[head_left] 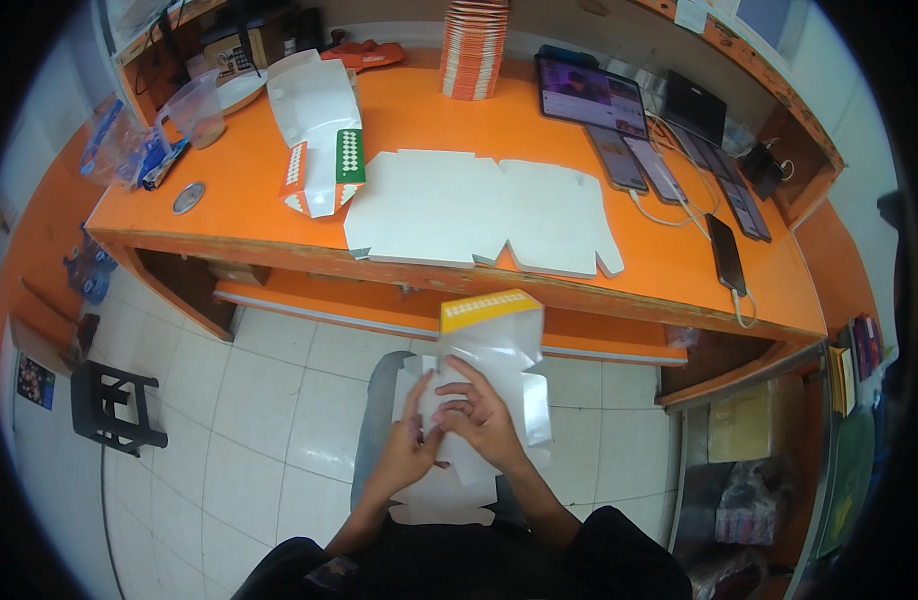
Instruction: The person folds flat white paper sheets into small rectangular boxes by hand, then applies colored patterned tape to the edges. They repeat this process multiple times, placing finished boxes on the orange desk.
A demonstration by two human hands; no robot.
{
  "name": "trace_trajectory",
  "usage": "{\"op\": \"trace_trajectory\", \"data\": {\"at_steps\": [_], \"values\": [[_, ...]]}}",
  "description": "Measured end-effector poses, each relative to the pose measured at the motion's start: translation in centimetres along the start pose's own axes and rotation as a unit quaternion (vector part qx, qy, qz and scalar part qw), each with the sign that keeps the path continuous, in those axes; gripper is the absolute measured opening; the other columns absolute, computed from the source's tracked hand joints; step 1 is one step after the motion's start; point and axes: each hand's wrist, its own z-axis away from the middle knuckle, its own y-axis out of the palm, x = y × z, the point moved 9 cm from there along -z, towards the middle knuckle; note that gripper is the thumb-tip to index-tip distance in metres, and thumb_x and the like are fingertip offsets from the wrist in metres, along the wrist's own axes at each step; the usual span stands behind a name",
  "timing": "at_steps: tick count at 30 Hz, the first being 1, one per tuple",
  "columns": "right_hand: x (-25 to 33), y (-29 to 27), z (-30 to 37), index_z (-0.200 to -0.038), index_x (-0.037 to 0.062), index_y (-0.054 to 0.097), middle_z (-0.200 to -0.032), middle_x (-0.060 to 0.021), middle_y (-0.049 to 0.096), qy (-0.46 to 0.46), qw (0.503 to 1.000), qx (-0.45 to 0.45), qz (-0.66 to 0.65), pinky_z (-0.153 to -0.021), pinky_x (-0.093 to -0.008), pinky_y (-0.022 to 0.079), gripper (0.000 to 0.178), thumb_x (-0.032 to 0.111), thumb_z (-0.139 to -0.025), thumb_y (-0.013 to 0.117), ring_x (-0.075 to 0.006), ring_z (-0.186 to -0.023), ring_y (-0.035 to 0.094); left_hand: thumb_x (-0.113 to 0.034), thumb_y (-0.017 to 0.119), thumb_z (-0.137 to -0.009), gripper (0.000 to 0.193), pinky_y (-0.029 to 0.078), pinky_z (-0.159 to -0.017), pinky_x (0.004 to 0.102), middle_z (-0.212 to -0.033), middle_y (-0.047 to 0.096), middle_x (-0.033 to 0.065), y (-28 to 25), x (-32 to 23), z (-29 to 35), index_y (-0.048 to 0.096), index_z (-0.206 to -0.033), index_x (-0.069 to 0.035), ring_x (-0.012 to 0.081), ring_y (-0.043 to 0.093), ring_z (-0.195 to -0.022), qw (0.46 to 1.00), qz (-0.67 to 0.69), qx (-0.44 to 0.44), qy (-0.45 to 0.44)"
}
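Right now, a partly folded white carton [491, 345] is lying over the person's lap, below the front edge of the desk, and its far end is standing up with a yellow patterned panel [491, 308] along the top. Both hands are meeting over its middle. The left hand [409, 452] is bending its fingers, with the index finger reaching forward; the right hand [479, 415] is coming in from the other side, its fingers half curled and its tips close to the left thumb. Whether either hand is pinching the card, I cannot tell. A grey trouser leg [377, 410] is showing beside the carton.

Beyond, on the orange desk [249, 185], flat white blanks [479, 215] are lying near the front edge. Just left of them, another partly folded carton [322, 170] is resting, showing orange and green sides. Farther back, a tall orange-and-white stack [474, 50] is standing. To the right, a lit tablet [591, 97] is leaning behind several phones, and a black phone [725, 252] is lying near the edge, a white cable running from it. At the left, a clear plastic cup [194, 110] is standing. Below, a black stool [114, 405] is sitting on the tiled floor [239, 440].
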Motion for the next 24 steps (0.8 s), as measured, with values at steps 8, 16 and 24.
{"op": "trace_trajectory", "data": {"at_steps": [8,16,24], "values": [[-0.9,3.0,1.6,-0.127,0.0114,0.048,-0.121,-0.0096,0.047,-0.061,0.926,0.122,0.351,-0.077,-0.0305,0.048,0.065,0.015,-0.071,0.079,-0.0151,-0.096,0.053,0.001,0.051,-0.09,0.066,0.06,-0.058,0.0321,-0.101,0.064,0.0234,-5.0,0.9,-0.6,0.016,-0.144,-0.011,0.0229,0.067,-0.08,0.989,0.035,-0.139,0.034],[-9.0,0.2,3.0,-0.113,0.0061,0.048,-0.08,-0.0094,0.065,0.22,0.958,0.113,0.147,-0.053,-0.0246,0.051,0.033,0.005,-0.084,0.064,-0.0135,-0.059,0.062,-0.012,0.065,-0.087,0.019,0.056,-0.055,0.0276,-0.087,0.065,0.012,-4.5,6.1,-1.8,0.056,-0.093,0.003,0.0115,0.06,-0.067,0.986,-0.149,-0.037,-0.058],[-13.8,-2.1,4.1,-0.104,0.0052,0.051,-0.086,-0.0133,0.066,0.333,0.94,0.037,-0.068,-0.056,-0.0252,0.055,0.025,0.006,-0.084,0.067,-0.0157,-0.061,0.065,-0.016,0.069,-0.083,0.025,0.051,-0.062,0.0317,-0.085,0.063,0.0186,-3.4,6.6,-1.1,0.064,-0.094,0.006,0.024,0.064,-0.069,0.975,-0.208,-0.061,0.043]]}}
